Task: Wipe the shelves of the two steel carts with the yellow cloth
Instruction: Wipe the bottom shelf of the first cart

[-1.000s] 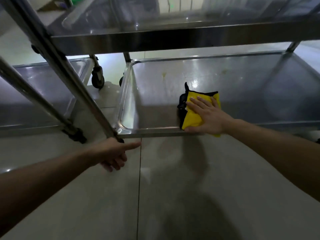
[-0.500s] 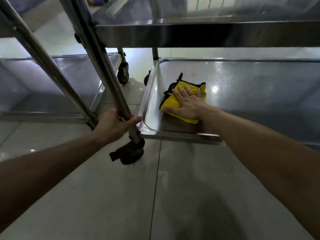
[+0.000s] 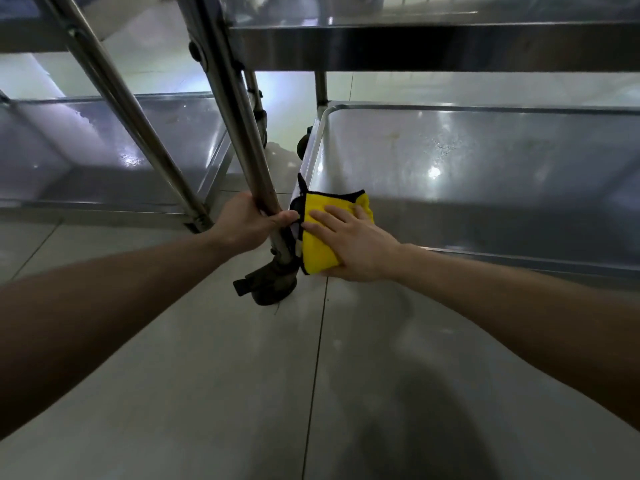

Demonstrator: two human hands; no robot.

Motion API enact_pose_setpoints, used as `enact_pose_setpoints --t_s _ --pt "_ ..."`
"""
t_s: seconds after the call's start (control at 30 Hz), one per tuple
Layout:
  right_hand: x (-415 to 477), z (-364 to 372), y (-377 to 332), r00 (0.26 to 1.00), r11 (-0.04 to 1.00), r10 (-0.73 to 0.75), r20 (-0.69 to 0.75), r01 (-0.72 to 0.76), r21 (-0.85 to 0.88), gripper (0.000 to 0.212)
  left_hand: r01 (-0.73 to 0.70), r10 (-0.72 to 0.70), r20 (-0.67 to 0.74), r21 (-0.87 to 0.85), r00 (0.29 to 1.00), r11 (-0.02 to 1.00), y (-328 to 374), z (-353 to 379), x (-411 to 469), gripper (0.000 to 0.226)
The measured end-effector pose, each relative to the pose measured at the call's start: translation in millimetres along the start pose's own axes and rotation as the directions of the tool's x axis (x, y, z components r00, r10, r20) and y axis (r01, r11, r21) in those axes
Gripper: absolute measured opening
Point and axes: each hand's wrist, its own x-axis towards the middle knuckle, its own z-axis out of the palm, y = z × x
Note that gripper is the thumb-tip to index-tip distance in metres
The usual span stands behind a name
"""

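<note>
The yellow cloth [image 3: 320, 244], edged in black, lies over the near left corner of the right cart's bottom shelf [image 3: 467, 174]. My right hand [image 3: 349, 244] presses flat on it with straight fingers, the thumb under the shelf's front rim. My left hand [image 3: 247, 225] grips the cart's steel corner post [image 3: 235, 126] just above the caster [image 3: 270, 284]. The left cart's bottom shelf [image 3: 114, 150] sits beyond the posts at the left.
An upper steel shelf [image 3: 433, 46] overhangs the bottom one at the top of view. A second slanted post [image 3: 131, 123] crosses the left side. Grey floor tiles [image 3: 277, 393] fill the foreground. Dark casters [image 3: 302, 147] stand between the carts.
My right hand has slid the cloth left and toward me, from inside the shelf to its near left corner. My left hand has stayed on the post.
</note>
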Motion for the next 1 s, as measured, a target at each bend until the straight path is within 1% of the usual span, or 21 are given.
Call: enact_pose_setpoints --t_s 0.07,0.1,0.13,0.17,0.2,0.23,0.27,0.33,0.37,0.4,0.43,0.53,0.6,0.67,0.73,0.77,0.8,0.87,0.93,1.0 --pt "-20 -1 1 1.000 0.998 0.000 -0.007 -0.001 -0.055 0.097 0.053 -0.053 -0.007 0.021 0.999 0.998 4 0 0 0.042" --pt "-30 -3 3 1.000 0.998 0.015 -0.010 -0.016 -0.056 0.092 0.119 -0.119 0.015 0.019 0.993 0.993 6 -1 1 0.043" --pt "-40 -6 5 0.999 0.998 0.040 -0.009 -0.040 -0.046 0.089 0.217 -0.217 0.083 0.016 0.973 0.976 6 -2 2 0.044" --pt "-50 -10 7 0.997 0.997 0.071 -0.003 -0.072 -0.034 0.086 0.322 -0.326 0.189 0.050 0.926 0.945 7 -4 0 0.046" --pt "-59 -15 9 0.994 0.994 0.106 0.008 -0.106 -0.022 0.085 0.391 -0.418 0.290 0.148 0.861 0.908 9 -6 -3 0.049" --pt "-69 -21 12 0.990 0.990 0.142 0.022 -0.142 0.001 0.083 0.387 -0.469 0.366 0.276 0.804 0.880 10 -7 -8 0.049" --pt "-77 -30 16 0.984 0.984 0.173 0.039 -0.175 0.038 0.081 0.310 -0.471 0.420 0.397 0.776 0.864 13 -7 -12 0.048" --pt "-92 -52 24 0.975 0.969 0.216 0.060 -0.222 0.110 0.072 0.023 -0.358 0.510 0.550 0.782 0.835 28 -2 -20 0.047" --pt "-97 -64 28 0.971 0.963 0.231 0.063 -0.237 0.130 0.068 -0.115 -0.273 0.539 0.579 0.797 0.808 40 0 -26 0.049" --pt "-103 -79 31 0.968 0.959 0.243 0.061 -0.249 0.138 0.064 -0.212 -0.194 0.550 0.588 0.813 0.780 53 1 -32 0.050" --pt "-108 -93 33 0.966 0.956 0.253 0.056 -0.258 0.141 0.062 -0.273 -0.128 0.555 0.581 0.822 0.766 67 -1 -37 0.050" --pt "-125 -136 34 0.957 0.945 0.286 0.053 -0.291 0.146 0.056 -0.377 0.010 0.566 0.537 0.825 0.755 107 -12 -53 0.058" --pt "-133 -161 26 0.948 0.936 0.316 0.032 -0.317 0.154 0.053 -0.398 0.052 0.574 0.498 0.818 0.770 127 -24 -67 0.061" --pt "-141 -174 13 0.929 0.912 0.368 -0.024 -0.356 0.206 0.054 -0.365 0.060 0.565 0.444 0.823 0.819 136 -32 -87 0.067" --pt "-149 -173 -5 0.882 0.841 0.463 -0.081 -0.410 0.352 0.062 -0.316 0.047 0.537 0.421 0.842 0.850 136 -37 -105 0.072" --pt "-153 -169 -14 0.854 0.796 0.514 -0.085 -0.438 0.417 0.062 -0.294 0.020 0.529 0.440 0.848 0.849 134 -38 -112 0.075" --pt "-154 -164 -23 0.835 0.769 0.545 -0.076 -0.461 0.443 0.059 -0.294 -0.010 0.529 0.488 0.849 0.822 133 -39 -114 0.079" --pt "-148 -155 -32 0.848 0.792 0.526 -0.070 -0.458 0.404 0.052 -0.317 -0.058 0.534 0.582 0.844 0.748 135 -42 -109 0.086" --pt "-142 -157 -40 0.862 0.806 0.502 -0.065 -0.439 0.398 0.052 -0.315 -0.041 0.521 0.574 0.853 0.756 145 -47 -106 0.089" --pt "-139 -166 -46 0.864 0.800 0.500 -0.063 -0.433 0.416 0.058 -0.307 -0.001 0.503 0.529 0.864 0.791 153 -58 -105 0.091"
